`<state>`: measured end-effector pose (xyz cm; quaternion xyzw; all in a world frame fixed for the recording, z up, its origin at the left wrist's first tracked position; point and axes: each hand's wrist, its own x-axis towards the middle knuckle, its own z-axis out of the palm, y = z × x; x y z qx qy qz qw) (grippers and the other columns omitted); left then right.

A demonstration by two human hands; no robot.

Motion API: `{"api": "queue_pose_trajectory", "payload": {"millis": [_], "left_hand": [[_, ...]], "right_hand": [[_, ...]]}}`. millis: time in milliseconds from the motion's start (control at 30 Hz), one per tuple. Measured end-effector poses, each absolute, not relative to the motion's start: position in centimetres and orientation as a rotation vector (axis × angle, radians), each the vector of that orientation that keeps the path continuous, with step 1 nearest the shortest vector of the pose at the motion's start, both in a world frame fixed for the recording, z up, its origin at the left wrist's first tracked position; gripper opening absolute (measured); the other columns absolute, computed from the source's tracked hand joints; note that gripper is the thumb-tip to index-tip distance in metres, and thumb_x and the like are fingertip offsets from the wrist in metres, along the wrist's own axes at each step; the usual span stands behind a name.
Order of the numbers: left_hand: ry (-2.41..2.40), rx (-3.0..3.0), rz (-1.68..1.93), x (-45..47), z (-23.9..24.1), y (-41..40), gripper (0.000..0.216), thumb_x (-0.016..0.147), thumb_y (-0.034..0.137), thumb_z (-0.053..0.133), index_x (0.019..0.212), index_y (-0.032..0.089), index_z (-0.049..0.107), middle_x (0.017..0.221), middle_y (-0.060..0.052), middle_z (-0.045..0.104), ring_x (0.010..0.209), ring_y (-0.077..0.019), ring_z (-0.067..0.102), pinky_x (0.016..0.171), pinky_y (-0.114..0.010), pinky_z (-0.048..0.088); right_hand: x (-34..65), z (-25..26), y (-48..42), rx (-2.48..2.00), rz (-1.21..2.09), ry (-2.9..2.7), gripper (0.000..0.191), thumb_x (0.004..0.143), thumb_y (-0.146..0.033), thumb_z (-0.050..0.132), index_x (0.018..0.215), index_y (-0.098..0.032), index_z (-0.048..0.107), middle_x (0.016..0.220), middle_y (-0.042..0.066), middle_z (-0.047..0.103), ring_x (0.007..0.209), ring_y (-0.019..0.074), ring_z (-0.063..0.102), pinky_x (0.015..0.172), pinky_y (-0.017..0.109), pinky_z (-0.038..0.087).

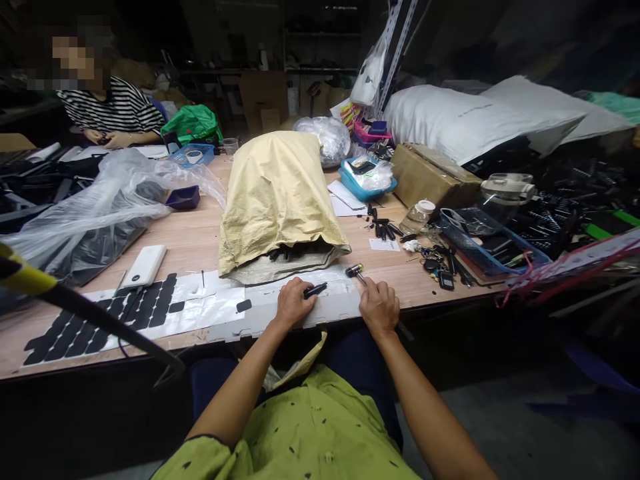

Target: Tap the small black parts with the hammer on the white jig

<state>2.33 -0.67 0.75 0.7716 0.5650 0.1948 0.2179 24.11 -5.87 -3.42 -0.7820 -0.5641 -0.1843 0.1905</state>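
Note:
My left hand [293, 303] rests on a white sheet [300, 303] at the table's front edge, fingers closed on a small black part [315, 290]. My right hand [379, 307] grips the handle of a small hammer, whose metal head [354, 270] points up and left over the sheet. Directly behind both hands lies a bulging yellow sack [277, 197] with black parts showing at its open mouth.
A sheet of black stickers [105, 320] and a white power bank [145, 265] lie to the left. Clear plastic bags, blue trays, a cardboard box [433, 177], keys and black parts crowd the wooden table [190, 240]. Another person in a striped shirt [115, 110] sits far left.

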Motion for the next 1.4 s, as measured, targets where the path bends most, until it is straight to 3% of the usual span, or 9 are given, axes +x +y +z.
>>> {"api": "queue_pose_trajectory", "payload": {"millis": [200,333,600,933,1400], "left_hand": [[1.582,2.066,0.627,3.1,0.0,-0.5,0.021,0.075,0.024,0.071,0.095,0.025,0.075,0.088,-0.002,0.069,0.090,-0.0219,0.062,0.084,-0.035,0.047],[1.522,2.035,0.681,3.1,-0.2,-0.4,0.019,0.073,0.021,0.071,0.092,0.024,0.073,0.089,-0.001,0.069,0.088,-0.0200,0.062,0.085,-0.034,0.047],[1.502,2.037,0.600,3.0,0.4,-0.6,0.019,0.077,0.024,0.069,0.095,0.026,0.076,0.091,-0.001,0.067,0.089,-0.0199,0.061,0.088,-0.035,0.046],[1.515,2.031,0.572,3.5,0.7,-0.7,0.020,0.079,0.024,0.068,0.097,0.027,0.077,0.090,-0.002,0.067,0.093,-0.0207,0.060,0.088,-0.035,0.045],[1.508,2.003,0.617,3.7,0.4,-0.8,0.019,0.079,0.026,0.068,0.095,0.028,0.077,0.090,-0.002,0.068,0.093,-0.0215,0.060,0.087,-0.035,0.045]], "right_hand": [[24.6,-3.2,-5.7,-2.162,-0.449,-1.579,0.030,0.087,-0.016,0.055,0.110,-0.023,0.072,0.084,0.006,0.056,0.081,0.0202,0.045,0.067,0.031,0.028],[25.2,-2.5,-5.9,-2.062,-0.240,-1.524,0.031,0.088,-0.016,0.051,0.108,-0.023,0.073,0.084,0.006,0.061,0.081,0.0200,0.051,0.071,0.030,0.037],[21.5,0.1,-8.7,-1.651,0.141,-1.495,0.035,0.096,-0.030,0.042,0.113,-0.023,0.071,0.105,0.009,0.072,0.097,0.0208,0.064,0.087,0.034,0.051],[19.8,-0.4,-9.3,-1.616,0.206,-1.583,0.033,0.094,-0.028,0.045,0.109,-0.023,0.074,0.095,0.007,0.073,0.089,0.0193,0.067,0.081,0.031,0.054],[19.5,-0.2,-9.6,-1.637,0.270,-1.619,0.034,0.095,-0.030,0.044,0.110,-0.024,0.074,0.098,0.007,0.074,0.092,0.0202,0.067,0.083,0.033,0.054]]}}
